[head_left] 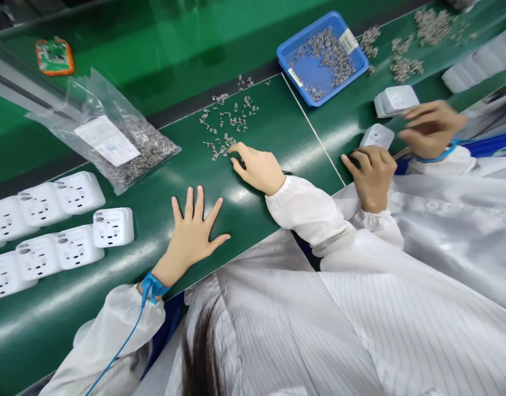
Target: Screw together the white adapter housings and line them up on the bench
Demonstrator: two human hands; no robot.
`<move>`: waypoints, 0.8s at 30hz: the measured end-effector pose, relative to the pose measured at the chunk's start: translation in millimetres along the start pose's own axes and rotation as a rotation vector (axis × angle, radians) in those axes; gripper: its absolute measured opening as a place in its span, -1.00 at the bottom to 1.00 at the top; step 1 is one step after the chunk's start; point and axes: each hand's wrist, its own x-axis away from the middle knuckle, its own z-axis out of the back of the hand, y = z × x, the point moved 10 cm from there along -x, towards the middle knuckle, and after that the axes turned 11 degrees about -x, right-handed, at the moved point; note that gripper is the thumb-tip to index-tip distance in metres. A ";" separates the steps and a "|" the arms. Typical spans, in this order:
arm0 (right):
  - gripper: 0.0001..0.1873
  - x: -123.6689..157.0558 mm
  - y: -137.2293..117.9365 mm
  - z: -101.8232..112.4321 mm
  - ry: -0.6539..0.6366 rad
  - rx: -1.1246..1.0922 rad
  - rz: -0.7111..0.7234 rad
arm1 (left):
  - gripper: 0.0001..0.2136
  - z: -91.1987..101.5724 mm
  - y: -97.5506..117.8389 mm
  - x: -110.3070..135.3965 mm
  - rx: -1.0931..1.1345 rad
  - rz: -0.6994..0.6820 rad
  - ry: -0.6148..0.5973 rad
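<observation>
My left hand (190, 234) lies flat on the green bench top with its fingers spread; a blue wrist strap with a cord is round its wrist. Over at the near edge of a loose scatter of small metal parts (225, 147), my right hand (259, 168) is bent, palm down. Its index fingertip touches the parts, while the thumb sits a little apart from it and the other fingers curl under. No part shows between thumb and index finger. More of these small metal parts (236, 118) lie just beyond.
White socket adapters (77, 192) stand in two rows at left, near a clear bag of metal parts (133, 146). A blue tray (306, 93) holds more parts. At right, a co-worker's hands (372, 173) are beside a white adapter (377, 136). An orange-edged circuit board (55, 56) lies far left.
</observation>
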 end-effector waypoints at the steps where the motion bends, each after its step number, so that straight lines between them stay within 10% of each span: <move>1: -0.66 -1.8 1.1 -0.6 -0.004 0.000 -0.004 | -0.16 0.3 0.2 -0.2 -0.003 0.000 -0.003; 24: -0.60 -4.7 3.1 1.4 0.035 0.023 -0.097 | -0.18 -0.8 -3.0 -0.6 0.046 0.015 0.037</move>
